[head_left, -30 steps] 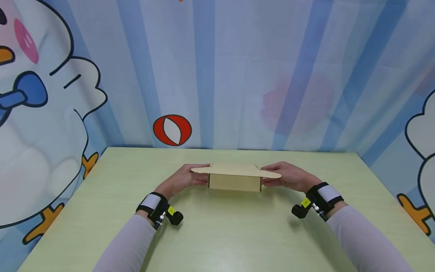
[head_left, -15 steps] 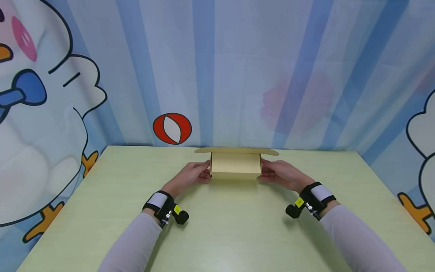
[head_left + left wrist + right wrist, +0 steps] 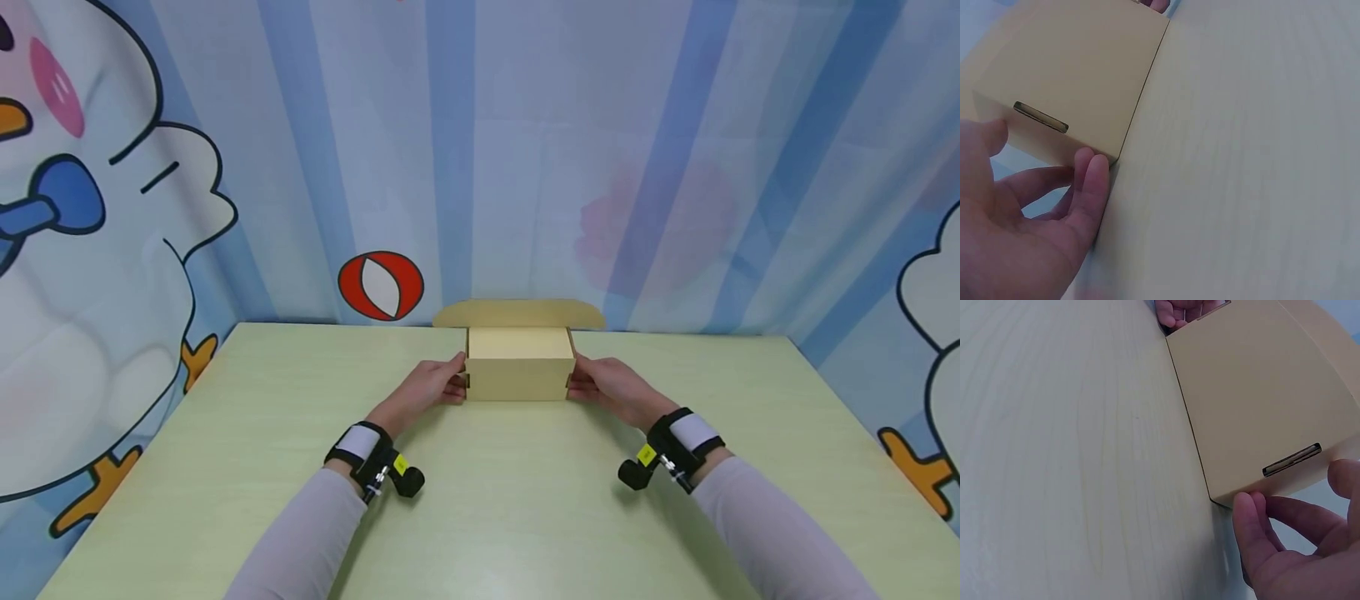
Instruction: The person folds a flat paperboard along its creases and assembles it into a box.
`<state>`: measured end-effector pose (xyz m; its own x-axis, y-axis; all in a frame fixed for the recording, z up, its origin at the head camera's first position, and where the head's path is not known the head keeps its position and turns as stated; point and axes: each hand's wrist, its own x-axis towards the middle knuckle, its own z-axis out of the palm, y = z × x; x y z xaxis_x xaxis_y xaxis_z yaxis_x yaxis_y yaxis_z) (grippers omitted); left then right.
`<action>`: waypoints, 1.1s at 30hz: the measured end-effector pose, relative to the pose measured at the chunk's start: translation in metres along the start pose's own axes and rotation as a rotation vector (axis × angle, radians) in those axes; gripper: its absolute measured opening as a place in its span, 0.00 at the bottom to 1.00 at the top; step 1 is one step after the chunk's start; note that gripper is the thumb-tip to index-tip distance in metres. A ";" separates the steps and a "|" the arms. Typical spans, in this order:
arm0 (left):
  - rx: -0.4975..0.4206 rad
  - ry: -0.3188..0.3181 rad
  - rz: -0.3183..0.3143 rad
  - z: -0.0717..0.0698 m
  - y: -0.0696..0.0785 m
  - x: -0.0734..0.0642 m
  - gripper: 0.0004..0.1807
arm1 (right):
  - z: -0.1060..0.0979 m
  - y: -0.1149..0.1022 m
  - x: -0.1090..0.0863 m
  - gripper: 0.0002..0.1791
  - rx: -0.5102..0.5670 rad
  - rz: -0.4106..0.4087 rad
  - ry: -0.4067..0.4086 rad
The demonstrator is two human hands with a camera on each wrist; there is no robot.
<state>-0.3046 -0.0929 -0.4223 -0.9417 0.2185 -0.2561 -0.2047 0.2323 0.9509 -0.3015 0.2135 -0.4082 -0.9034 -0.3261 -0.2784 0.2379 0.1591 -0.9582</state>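
Observation:
In the head view a small tan cardboard box sits on the table between my two hands. A wide flap with rounded ends stands up along its far side. My left hand holds the box's left end, thumb above and fingertips low on the side panel. At the opposite end my right hand grips in the same way. Each wrist view shows a narrow slot near the box's corner, beside the fingertips of the left hand and those of the right. The box's underside is hidden.
The pale wood-grain table spreads around the box on every side. Behind it hangs a blue striped curtain printed with cartoon figures and a red ball. Black camera straps circle both wrists.
The box has been tilted over between my hands, so its flap swung from the near top to standing at the back. Both hands have drawn slightly inward and kept their hold.

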 end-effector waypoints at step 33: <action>0.304 0.379 0.337 -0.037 0.014 -0.006 0.21 | -0.034 -0.027 -0.017 0.31 -0.187 -0.244 0.215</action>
<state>-0.3122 -0.1262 -0.4008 -0.9827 -0.0134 0.1846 0.1554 0.4824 0.8621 -0.3048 0.2463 -0.3755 -0.9845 -0.1751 -0.0043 -0.0447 0.2750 -0.9604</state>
